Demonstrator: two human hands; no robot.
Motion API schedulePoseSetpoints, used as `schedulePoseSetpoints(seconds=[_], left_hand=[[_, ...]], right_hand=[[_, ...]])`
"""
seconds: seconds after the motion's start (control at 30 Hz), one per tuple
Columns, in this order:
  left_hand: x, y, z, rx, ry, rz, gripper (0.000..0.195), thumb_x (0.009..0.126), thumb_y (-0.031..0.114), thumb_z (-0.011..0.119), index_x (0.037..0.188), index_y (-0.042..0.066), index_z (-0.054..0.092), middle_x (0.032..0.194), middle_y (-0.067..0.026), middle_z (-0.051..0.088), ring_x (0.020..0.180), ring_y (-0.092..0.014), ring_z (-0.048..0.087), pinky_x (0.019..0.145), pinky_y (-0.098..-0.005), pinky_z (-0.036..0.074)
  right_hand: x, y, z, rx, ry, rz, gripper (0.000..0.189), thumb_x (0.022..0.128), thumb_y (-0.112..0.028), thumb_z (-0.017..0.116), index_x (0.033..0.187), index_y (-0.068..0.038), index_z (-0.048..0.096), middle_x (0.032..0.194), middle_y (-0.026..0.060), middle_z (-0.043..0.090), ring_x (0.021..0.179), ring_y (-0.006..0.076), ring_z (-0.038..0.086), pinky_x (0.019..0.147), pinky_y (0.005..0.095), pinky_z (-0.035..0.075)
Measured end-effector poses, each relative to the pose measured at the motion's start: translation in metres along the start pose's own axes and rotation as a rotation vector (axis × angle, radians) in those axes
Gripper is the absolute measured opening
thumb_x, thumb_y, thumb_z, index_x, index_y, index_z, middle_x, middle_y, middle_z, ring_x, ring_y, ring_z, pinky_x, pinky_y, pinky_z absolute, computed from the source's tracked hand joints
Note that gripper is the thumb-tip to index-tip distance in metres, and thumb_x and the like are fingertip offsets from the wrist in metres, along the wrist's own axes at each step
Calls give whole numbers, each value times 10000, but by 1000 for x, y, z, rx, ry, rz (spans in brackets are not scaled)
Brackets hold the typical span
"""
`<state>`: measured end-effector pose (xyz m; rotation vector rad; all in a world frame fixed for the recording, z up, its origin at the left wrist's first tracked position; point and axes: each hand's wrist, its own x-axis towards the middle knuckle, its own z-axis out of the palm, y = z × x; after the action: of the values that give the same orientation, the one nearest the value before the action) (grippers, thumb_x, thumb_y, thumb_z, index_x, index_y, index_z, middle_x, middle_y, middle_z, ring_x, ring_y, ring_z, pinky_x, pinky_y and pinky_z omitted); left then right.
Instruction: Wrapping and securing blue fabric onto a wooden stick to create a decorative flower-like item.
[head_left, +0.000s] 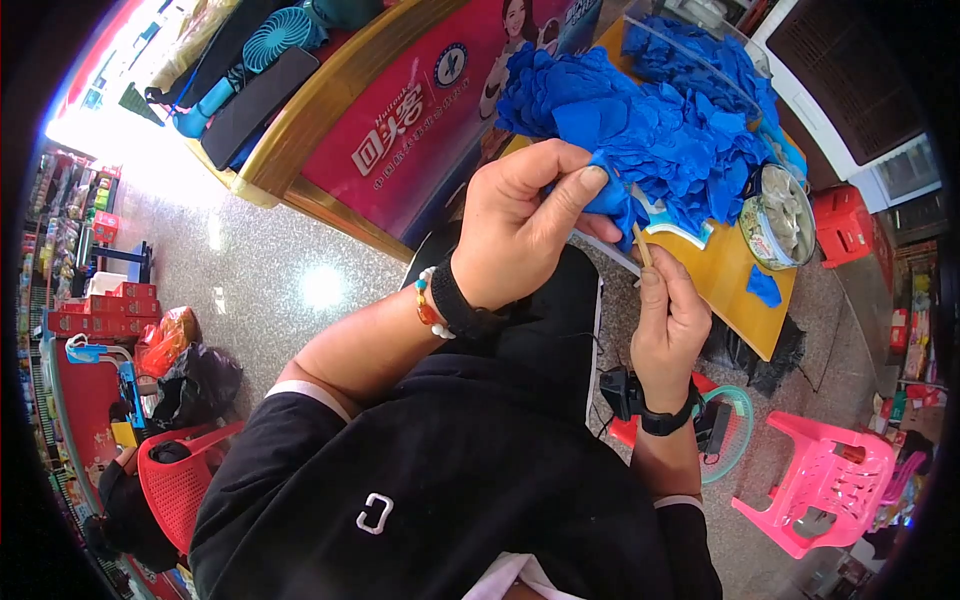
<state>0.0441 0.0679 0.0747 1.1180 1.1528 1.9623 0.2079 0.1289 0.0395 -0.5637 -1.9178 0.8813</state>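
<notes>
My left hand (517, 217) pinches a small blue petal-like piece (616, 201) between thumb and fingers. In my right hand (670, 322), a thin tan stick (643, 246) is held between thumb and forefinger. The stick's upper end meets the blue piece; how they are joined cannot be made out. Just beyond my hands, a heap of blue ruffled petals (660, 142) covers much of a yellow wooden tabletop (731, 277). One loose blue petal (763, 286) lies near the table's corner. Beside the heap stands a round printed tin (766, 244) with pale crumpled material (781, 202) inside.
A clear plastic bin (694, 41) holds more blue pieces at the back. At upper left, a wooden-edged counter (330, 97) bears a phone (259, 109) and fan (276, 39). A pink plastic chair (832, 480) stands right; a person (127, 502) sits by a red chair (176, 480).
</notes>
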Motion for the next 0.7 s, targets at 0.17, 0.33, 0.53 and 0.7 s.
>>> schedulePoseSetpoints(seconds=[0.17,0.33,0.53,0.7], left_hand=[[4,-4,2,300,22,318,49,863,-11,596,819,-22,576,700,-70,576,636,-143,666,499,-226,475],[8,2,1,553,19,552,67,803,-60,624,801,-18,571,668,-81,564,583,-155,637,496,-234,470],[6,-5,3,62,-1,90,77,904,44,567,923,-29,581,797,-63,605,670,-150,650,569,-245,545],[7,8,-3,-157,29,-226,218,930,134,565,1091,-7,604,889,-84,655,674,-156,678,568,-230,570]], right_hand=[[-9,-4,-6,381,-116,401,227,947,-123,531,1064,55,607,890,86,676,685,111,577,633,221,457],[-2,-2,-13,840,-259,650,229,947,-125,533,1075,51,607,882,88,672,685,104,577,617,221,451],[5,-4,-5,-81,31,98,181,892,-17,579,1050,56,631,876,118,672,738,136,619,653,246,475],[6,-2,-8,-20,57,66,190,881,-7,591,1054,59,634,894,117,673,758,130,620,664,239,475]])
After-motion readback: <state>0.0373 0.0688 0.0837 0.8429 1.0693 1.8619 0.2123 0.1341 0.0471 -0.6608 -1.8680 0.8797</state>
